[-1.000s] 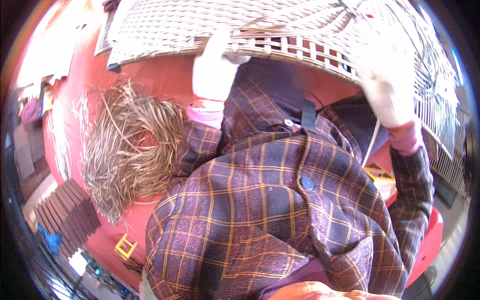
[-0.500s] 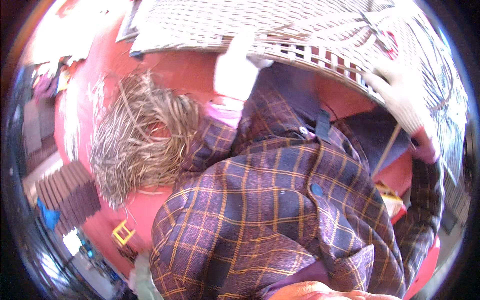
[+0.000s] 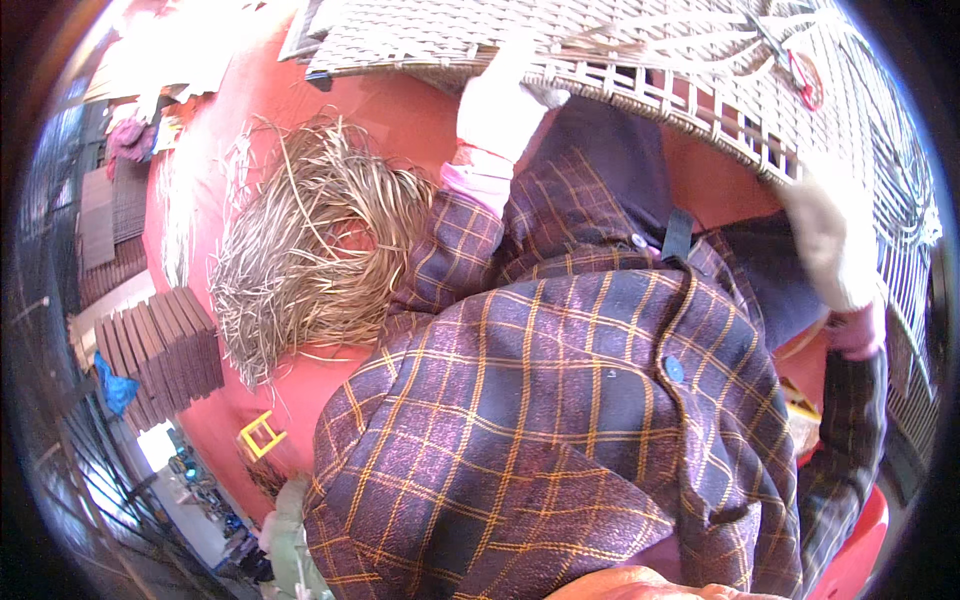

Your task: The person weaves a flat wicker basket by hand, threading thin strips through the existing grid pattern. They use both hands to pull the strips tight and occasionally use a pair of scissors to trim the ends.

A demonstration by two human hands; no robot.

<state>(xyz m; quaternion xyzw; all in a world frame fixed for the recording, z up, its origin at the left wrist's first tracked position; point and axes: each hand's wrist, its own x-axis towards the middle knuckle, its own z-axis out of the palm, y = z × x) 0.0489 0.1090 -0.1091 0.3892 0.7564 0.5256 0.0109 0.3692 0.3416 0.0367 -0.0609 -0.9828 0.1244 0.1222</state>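
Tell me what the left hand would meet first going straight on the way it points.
Probably the panel: the left hand overlaps its near edge, though depth and contact are unclear.

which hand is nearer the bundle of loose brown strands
Left. The left hand is at the edge of the woven panel, just above and right of the bundle in the picture; the right hand is much farther right.
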